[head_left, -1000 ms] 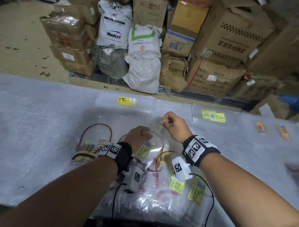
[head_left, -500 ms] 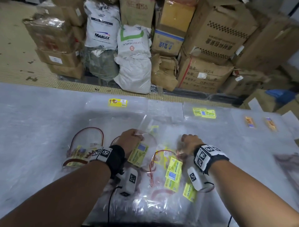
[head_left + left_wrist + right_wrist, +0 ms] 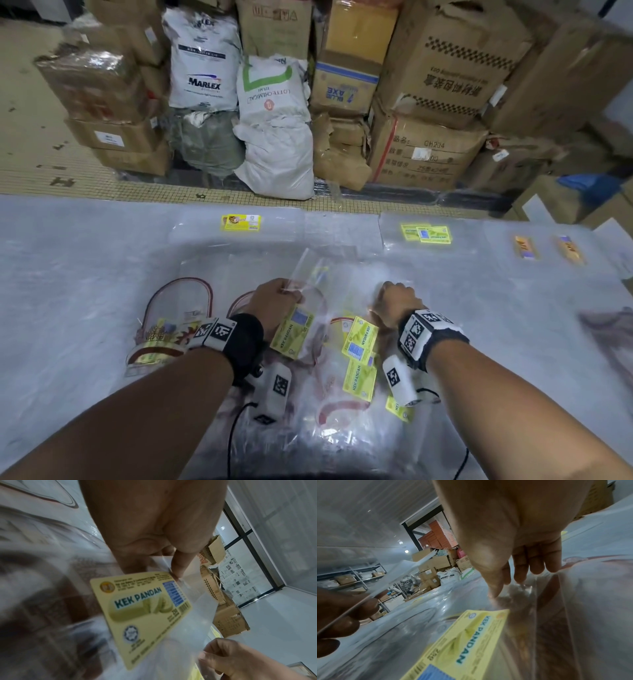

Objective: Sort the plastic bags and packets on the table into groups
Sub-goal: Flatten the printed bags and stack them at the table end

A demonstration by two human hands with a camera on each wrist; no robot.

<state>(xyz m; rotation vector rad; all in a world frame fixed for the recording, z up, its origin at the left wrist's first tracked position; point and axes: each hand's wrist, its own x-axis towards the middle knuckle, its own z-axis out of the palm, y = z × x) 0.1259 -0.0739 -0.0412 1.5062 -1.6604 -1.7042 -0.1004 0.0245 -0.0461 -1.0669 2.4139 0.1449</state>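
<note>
"kek pandan" on yellow label (image 3: pixel 142 614); "marlex" on white sack (image 3: pixel 202 58).

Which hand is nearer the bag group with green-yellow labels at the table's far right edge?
Right. The right hand lies below and left of that group; the left hand, pinching a Kek Pandan bag, sits farther left.

The right hand (image 3: pixel 394 301), raised a second ago with its fingertips pinched above the heap of clear bags (image 3: pixel 329 404), has been lowered onto the heap, where its fingers (image 3: pixel 537 566) are now laid, loosely bent, on the plastic. A clear bag with a yellow label (image 3: pixel 293 330) has been lifted higher by the left hand (image 3: pixel 274 301), its upper edge now raised off the heap.
</note>
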